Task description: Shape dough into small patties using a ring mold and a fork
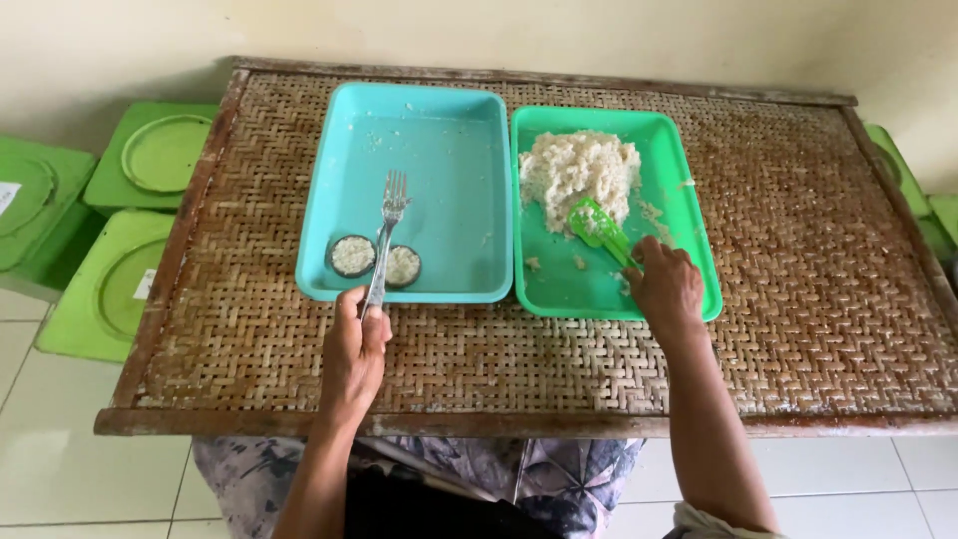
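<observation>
My left hand (354,349) gripped a metal fork (387,235), long axis near-to-far over the teal tray (459,150). My right hand (664,284) held a green spoon (599,228) touching the rice pile (579,170), just far-left of it.

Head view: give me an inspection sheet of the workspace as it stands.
Surface: woven rattan table, wooden frame worn.
Job's things: blue tray holds two small round moulds filled with white mash; green tray holds a white mash pile.
Clutter: crumbs in both trays.
Hands: left hand grips a metal fork, tines over the blue tray; right hand grips a green spoon at the pile.
Cables: nothing seen.
Surroundings: green stools on both sides, white tiled floor, cream wall.
</observation>
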